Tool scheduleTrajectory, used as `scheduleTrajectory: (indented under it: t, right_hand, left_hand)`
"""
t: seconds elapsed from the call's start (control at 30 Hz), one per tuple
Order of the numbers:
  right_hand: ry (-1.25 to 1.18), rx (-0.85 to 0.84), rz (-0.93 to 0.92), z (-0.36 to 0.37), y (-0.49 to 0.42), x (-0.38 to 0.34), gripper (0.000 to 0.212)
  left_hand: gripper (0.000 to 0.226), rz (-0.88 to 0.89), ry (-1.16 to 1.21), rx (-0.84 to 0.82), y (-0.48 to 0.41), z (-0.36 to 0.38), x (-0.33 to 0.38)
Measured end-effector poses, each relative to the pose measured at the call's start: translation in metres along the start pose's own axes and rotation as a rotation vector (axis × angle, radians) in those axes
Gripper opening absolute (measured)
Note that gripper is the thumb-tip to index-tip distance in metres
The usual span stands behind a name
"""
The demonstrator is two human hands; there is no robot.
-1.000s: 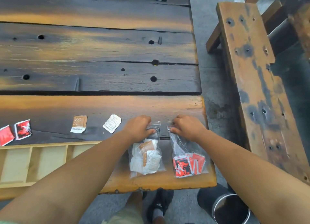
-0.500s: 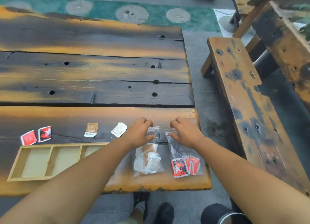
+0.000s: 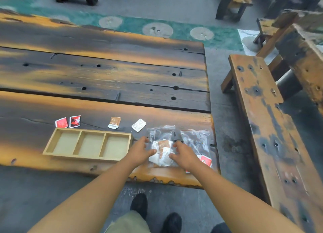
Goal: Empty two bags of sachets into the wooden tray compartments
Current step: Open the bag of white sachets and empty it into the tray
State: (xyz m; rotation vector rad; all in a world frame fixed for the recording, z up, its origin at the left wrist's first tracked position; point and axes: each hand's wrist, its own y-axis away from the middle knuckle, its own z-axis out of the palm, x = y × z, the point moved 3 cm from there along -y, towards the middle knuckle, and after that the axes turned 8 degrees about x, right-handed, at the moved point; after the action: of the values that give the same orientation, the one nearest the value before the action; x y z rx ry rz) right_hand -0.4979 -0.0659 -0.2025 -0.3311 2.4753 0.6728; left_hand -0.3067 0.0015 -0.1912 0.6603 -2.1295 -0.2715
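On the head view, a clear plastic bag of white and brown sachets (image 3: 161, 145) lies between the left hand (image 3: 141, 149) and right hand (image 3: 183, 154), both spread, fingers touching its sides. The three-compartment wooden tray (image 3: 87, 143) sits just left of the left hand; a clear bag of red sachets (image 3: 199, 145) lies just right of the right hand.

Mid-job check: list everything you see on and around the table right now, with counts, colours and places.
Wooden plank table: one, dark with orange patches, fills the view.
Pale wooden tray: one, three compartments, all bare, near edge.
Loose red sachets: two, just beyond the tray's left end.
Loose brown sachet: one, beyond the tray's right end.
Loose white sachet: one, right of the brown one.
Clear bag of white and brown sachets: one, right of the tray.
Clear bag of red sachets: one, furthest right.
Wooden bench: one, orange-brown, right of the table.
Left hand, right hand: fingers spread either side of the white-and-brown bag; grip unclear.
Black shoes: two, below.
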Motion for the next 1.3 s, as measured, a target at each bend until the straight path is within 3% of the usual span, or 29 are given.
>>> scheduleTrajectory:
  t: [0.17, 0.37, 0.47, 0.63, 0.73, 0.8, 0.9, 1.07, 1.3]
  right_hand:
    - [-0.098, 0.050, 0.141, 0.022, -0.007, -0.001, 0.061]
    - [-0.219, 0.119, 0.315, 0.046, -0.017, 0.002, 0.056]
    - [-0.284, 0.132, 0.392, 0.057, -0.019, 0.001, 0.050]
    - [-0.431, 0.145, 0.482, 0.068, -0.011, 0.002, 0.031]
    - [-0.535, 0.161, 0.471, 0.064, -0.004, -0.009, 0.021]
    - [-0.566, 0.153, 0.437, 0.059, 0.001, -0.015, 0.017]
    - [-0.615, 0.162, 0.383, 0.049, 0.007, -0.028, 0.007]
    - [-0.689, 0.145, 0.277, 0.044, 0.007, -0.061, 0.014]
    - [-0.744, -0.019, 0.110, 0.055, 0.014, -0.116, 0.022]
  left_hand:
    - [0.064, -0.216, 0.221, -0.071, -0.006, 0.018, -0.027]
    - [0.061, -0.349, 0.350, -0.065, -0.027, 0.029, -0.052]
    - [0.060, -0.330, 0.375, -0.075, -0.037, 0.034, -0.058]
    - [0.038, -0.296, 0.418, -0.123, -0.037, 0.040, -0.058]
    - [0.022, -0.249, 0.445, -0.153, -0.033, 0.035, -0.056]
    - [0.023, -0.192, 0.460, -0.182, -0.029, 0.027, -0.052]
    - [0.033, -0.130, 0.535, -0.198, -0.020, 0.009, -0.045]
    - [0.048, -0.073, 0.659, -0.183, -0.004, -0.027, -0.043]
    - [0.073, -0.091, 0.765, 0.016, 0.033, -0.075, -0.061]
